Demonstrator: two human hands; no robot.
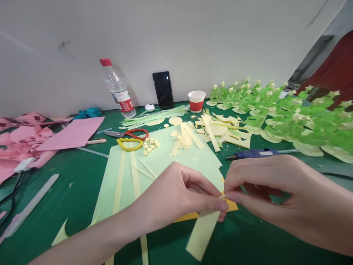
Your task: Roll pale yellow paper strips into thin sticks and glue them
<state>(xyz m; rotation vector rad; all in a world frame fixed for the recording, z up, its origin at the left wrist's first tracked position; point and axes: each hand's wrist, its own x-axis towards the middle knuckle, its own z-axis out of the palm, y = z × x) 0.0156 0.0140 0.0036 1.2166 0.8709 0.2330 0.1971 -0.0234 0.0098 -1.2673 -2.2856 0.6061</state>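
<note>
Up ahead, the pale wall [176,44] rises beyond both my hands, and the green table [77,191] spreads beneath them! Out past my right hand, a crowd of green paper trees [275,106] with pale stars on top fills the far side. Just beyond and under my left hand lies the light green sheet [165,158], and well off to its left sits the pink sheet [74,134]. Farther forward of my left hand, the bottle [121,94] with the red cap stands close to the wall, the dark phone [163,90] propped to its right.

Now to the hands: my left hand [179,195] has the yellow paper strip [203,233] pinched between thumb and fingers, its wide end hanging towards me, while my right hand [275,191] nips the short end, fingertips together, right beside my left thumb. Just past my right knuckles, the blue glue gun [252,154]; ahead of my left hand, the scissors [121,135]. The red and white cup [196,106] stands farther out between my hands, and smallest of all, little paper stars [150,146] huddle beyond my left wrist
</note>
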